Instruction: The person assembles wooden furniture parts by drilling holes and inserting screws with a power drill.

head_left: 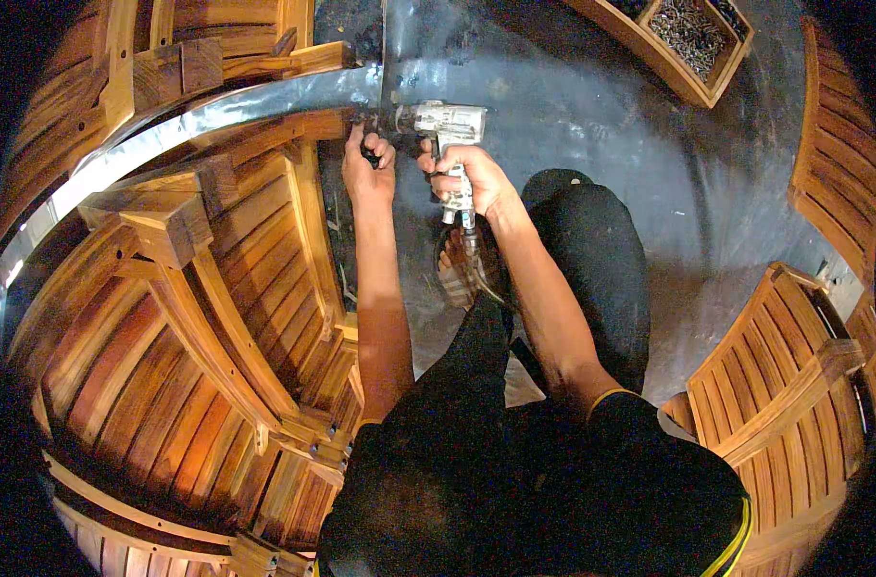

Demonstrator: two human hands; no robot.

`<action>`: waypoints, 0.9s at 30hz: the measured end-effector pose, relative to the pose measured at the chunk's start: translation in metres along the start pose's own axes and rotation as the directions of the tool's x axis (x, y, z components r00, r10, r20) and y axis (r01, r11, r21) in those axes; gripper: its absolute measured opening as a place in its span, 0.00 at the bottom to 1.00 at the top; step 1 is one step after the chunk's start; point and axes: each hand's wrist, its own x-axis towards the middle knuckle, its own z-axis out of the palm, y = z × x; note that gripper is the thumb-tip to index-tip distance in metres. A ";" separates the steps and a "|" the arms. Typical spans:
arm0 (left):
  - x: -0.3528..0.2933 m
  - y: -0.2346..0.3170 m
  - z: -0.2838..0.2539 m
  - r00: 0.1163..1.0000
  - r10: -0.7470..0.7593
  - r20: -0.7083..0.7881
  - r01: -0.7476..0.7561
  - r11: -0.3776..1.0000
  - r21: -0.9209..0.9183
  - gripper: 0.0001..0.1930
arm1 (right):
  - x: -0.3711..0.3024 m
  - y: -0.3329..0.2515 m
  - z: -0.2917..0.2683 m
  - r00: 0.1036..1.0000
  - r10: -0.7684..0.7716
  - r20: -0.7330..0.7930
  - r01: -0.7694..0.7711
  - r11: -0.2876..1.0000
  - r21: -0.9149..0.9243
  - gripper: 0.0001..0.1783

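Observation:
A white, worn air-powered drill (446, 122) with a pistol grip is held in my right hand (467, 178), fingers wrapped round its handle. Its nose points left, toward the end of a wooden rail (313, 125). A hose (475, 264) runs down from the base of the grip. My left hand (369, 173) is at that rail end, just left of the drill's nose. Its forefinger reaches up to the wood, while the other fingers curl round a small dark thing too small to name. Whatever sits between the drill's tip and the wood is too dark to make out.
Slatted wooden furniture pieces (159, 385) stand close on my left, with more slatted panels (784, 375) on the right. A wooden box (712, 91) with compartments of small metal fasteners lies at the upper right. Dark sheet flooring (592, 125) spreads beneath; my bent knees are below the drill.

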 end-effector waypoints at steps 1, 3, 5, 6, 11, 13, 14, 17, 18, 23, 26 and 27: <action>0.000 0.001 -0.001 1.000 0.002 -0.005 -0.003 1.000 -0.001 0.09 | 0.001 0.001 0.001 1.000 -0.002 -0.014 0.002 1.000 0.004 0.16; 0.001 0.000 -0.001 1.000 0.003 -0.007 -0.003 1.000 -0.006 0.09 | 0.000 0.001 0.000 1.000 -0.006 -0.030 0.007 1.000 0.004 0.16; 0.001 -0.001 -0.003 1.000 -0.005 -0.016 0.005 1.000 -0.023 0.09 | 0.000 0.002 -0.001 1.000 -0.006 -0.017 0.006 1.000 0.010 0.16; 0.001 0.000 -0.003 1.000 -0.004 -0.015 0.004 1.000 -0.024 0.09 | 0.000 0.002 -0.001 1.000 -0.006 -0.016 0.006 1.000 0.009 0.16; 0.003 0.005 -0.006 1.000 -0.009 0.008 0.009 1.000 -0.006 0.07 | 0.005 0.005 -0.004 1.000 -0.003 0.024 0.003 1.000 0.018 0.16; 0.002 0.006 -0.007 1.000 -0.015 0.018 0.016 1.000 -0.012 0.07 | 0.004 0.006 -0.003 1.000 -0.003 0.011 0.003 1.000 0.014 0.16; -0.001 0.004 -0.004 0.999 -0.029 0.026 0.030 0.999 -0.027 0.06 | 0.002 0.005 -0.005 1.000 -0.003 -0.014 0.003 1.000 0.005 0.16; -0.001 -0.005 0.007 0.999 -0.016 -0.037 0.015 1.000 -0.017 0.08 | -0.001 -0.004 -0.010 1.000 0.010 0.029 -0.009 1.000 -0.015 0.16; 0.000 -0.007 0.009 1.000 -0.017 -0.026 0.017 1.000 -0.019 0.08 | -0.002 -0.006 -0.010 1.000 0.009 0.008 -0.009 1.000 -0.018 0.15; -0.002 0.004 0.003 0.996 0.027 -0.081 -0.011 0.982 0.188 0.16 | 0.008 0.007 0.001 0.993 -0.056 -0.108 0.058 0.998 0.015 0.12; -0.022 -0.011 -0.011 0.999 -0.040 -0.030 0.043 0.992 0.118 0.17 | -0.005 0.005 -0.016 0.996 0.012 -0.086 0.005 0.981 0.194 0.18; -0.028 0.015 -0.037 0.985 0.027 -0.168 0.004 0.984 0.178 0.15 | 0.008 0.017 0.011 0.994 0.097 -0.053 -0.089 0.985 0.145 0.17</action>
